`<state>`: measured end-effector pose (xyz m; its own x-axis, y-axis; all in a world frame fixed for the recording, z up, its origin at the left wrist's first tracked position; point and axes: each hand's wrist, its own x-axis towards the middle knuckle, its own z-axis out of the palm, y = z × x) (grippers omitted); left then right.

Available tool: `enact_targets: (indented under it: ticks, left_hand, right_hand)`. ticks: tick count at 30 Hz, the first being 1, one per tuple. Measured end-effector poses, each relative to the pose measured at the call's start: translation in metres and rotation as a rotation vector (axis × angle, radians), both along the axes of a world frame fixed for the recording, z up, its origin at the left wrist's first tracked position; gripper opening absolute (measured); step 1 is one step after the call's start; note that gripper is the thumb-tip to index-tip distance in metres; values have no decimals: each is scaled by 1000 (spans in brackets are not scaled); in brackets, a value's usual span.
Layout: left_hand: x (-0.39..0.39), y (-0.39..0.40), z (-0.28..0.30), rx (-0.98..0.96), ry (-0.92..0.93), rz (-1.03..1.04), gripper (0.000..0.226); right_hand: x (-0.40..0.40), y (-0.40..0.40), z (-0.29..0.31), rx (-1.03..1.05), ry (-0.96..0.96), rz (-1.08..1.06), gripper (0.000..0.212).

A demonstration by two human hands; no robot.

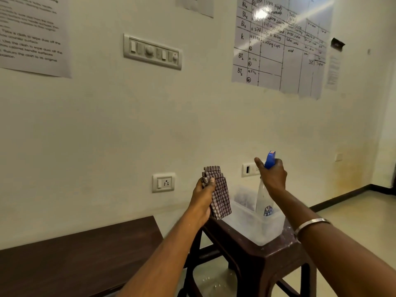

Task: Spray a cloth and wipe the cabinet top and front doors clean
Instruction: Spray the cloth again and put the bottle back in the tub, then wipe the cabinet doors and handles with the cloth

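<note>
**Cloth up, spray bottle raised**

R forearm w/ metal bangle (311, 224) sits nearest the camera, lower right. Dark cabinet top (81, 254) runs along the lower left, against the wall. Dark plastic stool (267, 260) stands just right of it, w/ a clear plastic tub (252, 226) on top. Left hand (203, 196) holds a folded checked cloth (218, 194) upright above the stool's near edge, thumb pressed on the front, fingers curled behind. Right hand (273, 179) grips the neck of a clear spray bottle (264, 200) w/ blue trigger head, over the tub, index finger extended. Behind: wall socket (164, 182), switch panel (152, 51), handwritten chart (280, 43).
</note>
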<state>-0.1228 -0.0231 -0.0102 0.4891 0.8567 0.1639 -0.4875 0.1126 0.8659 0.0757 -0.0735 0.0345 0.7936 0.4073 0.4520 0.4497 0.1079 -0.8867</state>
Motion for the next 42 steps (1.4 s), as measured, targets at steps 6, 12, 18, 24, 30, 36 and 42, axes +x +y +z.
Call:
enact_targets:
  ticks: [6,12,18,24,30,36,42]
  left_hand:
    - [-4,-3,0,-16,-16,-16,18]
    - [-12,-7,4,-4,-23,-22,18]
    - [-27,-12,13,24,-9,-16,19]
    - [-60,-13,16,45,1,-16,25]
    - [-127,6,7,59,171,42,38]
    - [-207,14,-16,-9,221,-29,43]
    - [-279,17,-60,-91,328,-26,46]
  right_hand:
    - [2,-5,0,-120,13,22,52]
    - [-19,-14,-20,-298,-89,-234,102]
    - [-79,-22,-43,-53,-321,-266,86]
    - [-128,-18,-47,36,-487,385,74]
    - [-156,-2,-36,-99,-846,710,74]
    - [-206,28,-45,-73,-985,897,45]
    - [-271,47,-86,-94,-829,1171,30]
